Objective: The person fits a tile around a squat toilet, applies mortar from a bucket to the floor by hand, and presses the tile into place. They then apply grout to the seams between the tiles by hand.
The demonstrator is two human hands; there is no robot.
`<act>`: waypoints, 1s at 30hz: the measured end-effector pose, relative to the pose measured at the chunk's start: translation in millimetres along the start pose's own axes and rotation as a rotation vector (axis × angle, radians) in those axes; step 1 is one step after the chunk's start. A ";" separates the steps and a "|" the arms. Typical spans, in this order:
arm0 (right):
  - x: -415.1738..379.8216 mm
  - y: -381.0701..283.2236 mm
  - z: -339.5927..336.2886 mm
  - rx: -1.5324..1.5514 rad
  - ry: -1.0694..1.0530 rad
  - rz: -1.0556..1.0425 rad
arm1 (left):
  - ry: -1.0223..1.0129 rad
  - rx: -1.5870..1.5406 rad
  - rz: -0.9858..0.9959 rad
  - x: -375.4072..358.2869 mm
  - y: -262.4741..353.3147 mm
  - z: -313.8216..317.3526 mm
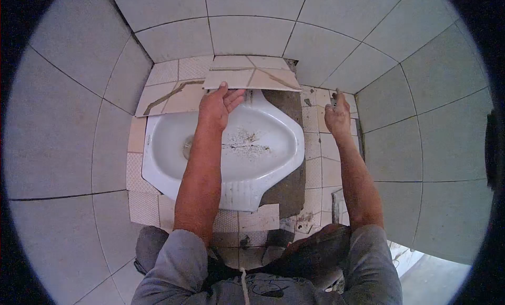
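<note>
My left hand [216,106] grips the front edge of a beige floor tile [273,76], thumb on its top face and fingers beneath. Brown vein lines cross this tile, and its edge overlaps the back rim of a white squat toilet [284,115]. Dirt specks lie in the toilet's bowl. My right hand [339,115] is closed over the small floor tiles to the right, forefinger extended forward; a small dark thing shows at its fingers, and I cannot tell what it is. Another cut tile [173,97] lies left of the held one.
Grey tiled walls [389,102] close in on the left, back and right. Bare grey mortar [288,186] borders the toilet's right side. Small crumbs [307,102] lie on the floor tiles. A loose tile piece [263,216] sits in front of the toilet, near my knees.
</note>
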State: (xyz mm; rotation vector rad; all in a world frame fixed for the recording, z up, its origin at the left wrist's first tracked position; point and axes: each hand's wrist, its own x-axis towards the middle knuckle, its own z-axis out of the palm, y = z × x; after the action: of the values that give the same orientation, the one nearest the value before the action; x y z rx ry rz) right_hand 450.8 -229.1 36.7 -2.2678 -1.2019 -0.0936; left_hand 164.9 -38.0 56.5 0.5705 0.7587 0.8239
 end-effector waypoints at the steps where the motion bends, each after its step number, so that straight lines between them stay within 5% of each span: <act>1: -0.6 -3.5 0.2 -0.004 0.014 -0.052 | 0.011 -0.001 0.013 -0.6 -2.8 -2.1; 14: 3.8 -60.8 15.0 0.018 -0.053 -0.090 | 0.036 -0.001 -0.017 -5.3 -32.8 -30.5; 25: 32.1 -136.0 74.7 0.235 -0.184 -0.464 | 0.080 -0.006 -0.091 -4.8 -52.5 -44.4; 30: 45.6 -158.5 103.4 0.157 -0.273 -0.453 | 0.072 0.000 -0.080 -4.3 -54.8 -48.8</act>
State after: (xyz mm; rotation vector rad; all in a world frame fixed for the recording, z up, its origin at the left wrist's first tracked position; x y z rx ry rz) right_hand 334.1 -73.3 35.2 -1.8795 -1.7853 0.1411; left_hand 148.7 -64.5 -10.2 0.5098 0.8419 0.7731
